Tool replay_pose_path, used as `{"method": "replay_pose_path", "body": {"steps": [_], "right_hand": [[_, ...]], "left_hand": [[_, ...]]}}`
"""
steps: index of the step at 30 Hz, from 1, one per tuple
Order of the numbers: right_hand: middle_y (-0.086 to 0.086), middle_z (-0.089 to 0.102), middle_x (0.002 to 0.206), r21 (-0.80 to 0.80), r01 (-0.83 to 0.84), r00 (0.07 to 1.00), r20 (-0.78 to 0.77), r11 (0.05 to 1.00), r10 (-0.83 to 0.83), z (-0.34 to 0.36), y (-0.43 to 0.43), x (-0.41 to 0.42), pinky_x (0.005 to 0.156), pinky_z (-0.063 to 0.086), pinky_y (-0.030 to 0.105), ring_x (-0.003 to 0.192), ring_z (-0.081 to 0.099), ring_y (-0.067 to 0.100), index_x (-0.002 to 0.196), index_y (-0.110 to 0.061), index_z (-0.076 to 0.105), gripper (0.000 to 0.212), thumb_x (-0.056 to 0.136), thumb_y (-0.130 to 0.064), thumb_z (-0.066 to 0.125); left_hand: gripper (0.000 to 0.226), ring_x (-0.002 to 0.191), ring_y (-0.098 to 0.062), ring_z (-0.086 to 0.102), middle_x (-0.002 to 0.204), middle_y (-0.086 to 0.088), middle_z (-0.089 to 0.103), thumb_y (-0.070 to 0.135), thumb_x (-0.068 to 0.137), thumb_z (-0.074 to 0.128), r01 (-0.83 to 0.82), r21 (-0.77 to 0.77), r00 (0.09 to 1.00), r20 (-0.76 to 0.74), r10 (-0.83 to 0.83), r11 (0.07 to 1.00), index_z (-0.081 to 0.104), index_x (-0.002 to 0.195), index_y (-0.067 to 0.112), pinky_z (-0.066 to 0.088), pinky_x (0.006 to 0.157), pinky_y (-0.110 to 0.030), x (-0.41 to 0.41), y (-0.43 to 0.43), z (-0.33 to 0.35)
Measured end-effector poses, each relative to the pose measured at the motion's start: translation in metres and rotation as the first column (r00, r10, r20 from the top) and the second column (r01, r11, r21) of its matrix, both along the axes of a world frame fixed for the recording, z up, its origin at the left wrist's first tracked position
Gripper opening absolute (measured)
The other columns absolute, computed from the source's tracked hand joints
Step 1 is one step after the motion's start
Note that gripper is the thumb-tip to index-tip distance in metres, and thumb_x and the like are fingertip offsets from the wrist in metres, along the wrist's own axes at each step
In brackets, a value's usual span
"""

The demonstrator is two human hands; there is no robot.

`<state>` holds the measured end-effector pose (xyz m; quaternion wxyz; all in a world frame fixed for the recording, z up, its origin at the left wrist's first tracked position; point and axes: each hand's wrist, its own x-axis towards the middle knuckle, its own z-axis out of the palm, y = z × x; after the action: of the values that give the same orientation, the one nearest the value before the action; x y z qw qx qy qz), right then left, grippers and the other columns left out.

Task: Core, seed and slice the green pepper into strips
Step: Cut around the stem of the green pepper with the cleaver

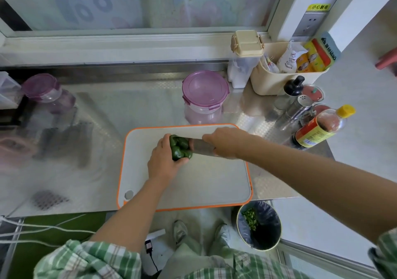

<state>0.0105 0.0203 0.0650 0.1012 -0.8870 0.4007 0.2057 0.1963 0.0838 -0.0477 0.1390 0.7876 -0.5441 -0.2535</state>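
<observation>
Purple-lidded container (pixel 205 89) right behind the cutting board (pixel 193 182), near its far edge. To your right on the tabletop (pixel 103 111), a yellow-capped bottle (pixel 320 128), a metal shaker (pixel 298 108) and a beige caddy (pixel 285 72) crowd together, apart from the board. Down on the floor, a bin (pixel 258 225) with green scraps inside. On the board's far half sits the green pepper (pixel 179 147): your left grip (pixel 163 162) curls round it from the left, fingers over the top. Your right grip (pixel 225 142) is wrapped tight on the knife (pixel 202 146), handle hidden, blade meeting the pepper's right side.
</observation>
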Motion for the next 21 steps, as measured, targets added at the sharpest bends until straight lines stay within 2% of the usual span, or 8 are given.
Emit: {"method": "replay_pose_path", "body": {"steps": [5,11,15,19,21], "right_hand": [[0.012,0.057,0.115,-0.042,0.049,0.998,0.044,0.998,-0.047,-0.010,0.016,0.014,0.068,0.035,0.035,0.103,0.058,0.032,0.127,-0.012,0.044,0.038,0.091,-0.001,0.048],[0.010,0.062,0.110,-0.127,0.103,0.993,0.077,0.987,-0.093,-0.018,0.044,0.015,0.066,0.035,0.035,0.099,0.063,0.031,0.122,-0.010,0.041,0.038,0.088,0.003,0.051],[0.010,0.065,0.105,-0.110,0.116,0.991,0.073,0.987,-0.108,-0.024,0.057,0.029,0.063,0.036,0.033,0.095,0.065,0.030,0.122,-0.007,0.041,0.037,0.087,0.005,0.051],[0.013,0.058,0.116,-0.057,0.143,0.982,0.130,0.988,-0.134,-0.021,0.027,0.020,0.070,0.033,0.034,0.106,0.058,0.033,0.132,-0.014,0.039,0.039,0.095,-0.003,0.044],[0.013,0.057,0.115,-0.047,0.108,0.988,0.116,0.993,-0.101,-0.013,0.007,0.009,0.071,0.036,0.034,0.106,0.057,0.033,0.130,-0.017,0.042,0.034,0.097,-0.013,0.046]], "left_hand": [[0.079,0.104,-0.038,0.057,0.125,-0.009,0.053,0.050,0.075,0.076,-0.144,-0.024,0.989,0.011,0.144,0.989,0.036,0.133,0.015,0.047,0.075,-0.043,-0.012,-0.001,0.003],[0.081,0.105,-0.038,0.056,0.124,-0.013,0.052,0.055,0.080,0.070,-0.200,-0.019,0.970,0.137,0.201,0.980,0.032,0.136,0.010,0.045,0.069,-0.042,-0.029,-0.004,0.007],[0.076,0.105,-0.040,0.057,0.123,-0.015,0.054,0.051,0.081,0.070,-0.231,-0.003,0.966,0.120,0.230,0.973,0.034,0.134,0.009,0.044,0.072,-0.043,-0.027,-0.006,0.008],[0.076,0.105,-0.038,0.058,0.120,-0.012,0.057,0.057,0.077,0.071,-0.193,0.026,0.979,0.073,0.190,0.981,0.038,0.129,0.014,0.044,0.073,-0.041,-0.011,-0.009,0.009],[0.076,0.107,-0.036,0.058,0.122,-0.008,0.057,0.058,0.076,0.072,-0.140,0.047,0.990,0.025,0.139,0.989,0.039,0.130,0.017,0.043,0.075,-0.038,0.000,-0.011,0.008]]}}
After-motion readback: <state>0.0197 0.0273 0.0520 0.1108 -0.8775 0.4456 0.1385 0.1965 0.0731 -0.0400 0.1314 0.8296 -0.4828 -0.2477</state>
